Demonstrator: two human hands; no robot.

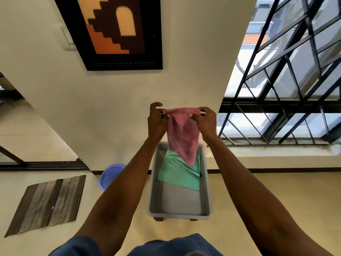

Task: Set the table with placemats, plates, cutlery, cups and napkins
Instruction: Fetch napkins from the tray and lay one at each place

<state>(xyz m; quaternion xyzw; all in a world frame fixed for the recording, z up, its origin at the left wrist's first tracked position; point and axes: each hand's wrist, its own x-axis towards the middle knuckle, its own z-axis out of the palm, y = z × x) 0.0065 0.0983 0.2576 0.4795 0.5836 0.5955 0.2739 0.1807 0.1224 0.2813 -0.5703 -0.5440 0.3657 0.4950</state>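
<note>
Presently standing over a grey tub on the floor, taken as the landmark for all that follows. Beyond the tub, rising: a cream wall bearing a framed picture; to the right of the tub, a barred window. Left of the tub, lying flat on the floor, a striped brown mat; between mat and tub, just beside the tub's left wall, a blue basin, partly hidden by the left forearm. Inside the tub, filling its far half, a green cloth; near half showing bare grey floor.

Above the tub's far end, hanging clear of it: a pink napkin, held up by its top edge. Left hand pinching the top left corner, right hand pinching the top right corner, fingers curled onto the cloth on both sides. Top edge running level between the two grips; body of the cloth drooping straight down from that edge, gathered to a loose point, its tip dangling over the green cloth. Contact between tip and green cloth: not determinable.

Judged: napkin being shaken out or squared for folding, equally near both hands. No table, plates, cutlery or cups in view; task judged early, or at a supply stage.
</note>
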